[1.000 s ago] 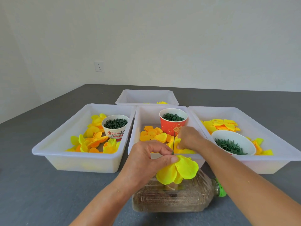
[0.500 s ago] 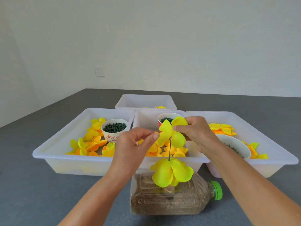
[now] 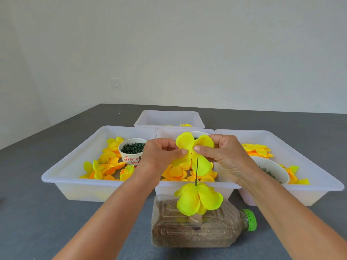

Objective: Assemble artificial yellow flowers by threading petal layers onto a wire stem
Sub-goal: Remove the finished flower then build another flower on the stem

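Now both your left hand (image 3: 161, 154) and right hand (image 3: 223, 154) pinch the petal (image 3: 189, 147), which you have raised above the wire (image 3: 196, 171); line up its hole next.

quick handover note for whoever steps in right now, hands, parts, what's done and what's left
Left hand and right hand each pinch one side of a loose yellow petal layer, held just above the wire stem; its centre hole is not yet on the tip.
The stem stands upright from the sand-filled bottle, lying on its side, with one petal layer already threaded on.
Spare petals lie in the white trays; a cup of green pieces sits in the left one.
Left: line up the hole, push the layer down.
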A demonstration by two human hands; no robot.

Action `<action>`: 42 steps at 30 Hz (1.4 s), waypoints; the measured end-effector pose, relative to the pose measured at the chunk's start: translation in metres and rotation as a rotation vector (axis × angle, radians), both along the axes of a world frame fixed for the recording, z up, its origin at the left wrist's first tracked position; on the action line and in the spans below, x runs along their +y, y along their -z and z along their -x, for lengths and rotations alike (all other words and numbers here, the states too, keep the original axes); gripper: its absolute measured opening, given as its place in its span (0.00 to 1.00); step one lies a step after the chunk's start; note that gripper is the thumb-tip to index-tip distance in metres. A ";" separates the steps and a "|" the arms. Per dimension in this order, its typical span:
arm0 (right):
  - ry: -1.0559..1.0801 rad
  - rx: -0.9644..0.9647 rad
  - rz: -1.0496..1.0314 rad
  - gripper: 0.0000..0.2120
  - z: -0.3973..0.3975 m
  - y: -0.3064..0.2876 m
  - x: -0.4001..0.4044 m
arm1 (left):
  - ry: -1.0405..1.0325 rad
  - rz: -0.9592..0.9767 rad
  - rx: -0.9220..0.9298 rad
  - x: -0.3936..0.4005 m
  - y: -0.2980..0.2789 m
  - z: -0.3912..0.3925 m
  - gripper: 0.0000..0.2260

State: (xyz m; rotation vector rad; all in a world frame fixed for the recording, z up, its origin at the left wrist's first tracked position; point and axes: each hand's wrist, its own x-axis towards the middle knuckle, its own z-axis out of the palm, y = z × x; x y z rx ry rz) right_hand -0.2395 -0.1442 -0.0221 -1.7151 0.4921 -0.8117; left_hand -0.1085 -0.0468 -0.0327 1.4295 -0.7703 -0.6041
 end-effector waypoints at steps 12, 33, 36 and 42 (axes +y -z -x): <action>-0.015 -0.101 0.019 0.11 0.014 -0.004 0.006 | 0.012 0.222 -0.040 0.012 -0.008 0.013 0.04; -0.049 -0.254 0.275 0.16 0.028 -0.003 0.028 | -0.065 0.388 -0.537 0.041 -0.009 0.031 0.09; 0.003 -0.229 0.394 0.15 0.028 0.001 0.027 | -0.107 0.351 -0.640 0.041 -0.005 0.032 0.15; 0.048 -0.261 0.674 0.10 0.028 0.009 0.026 | -0.122 0.399 -0.913 0.039 0.001 0.034 0.10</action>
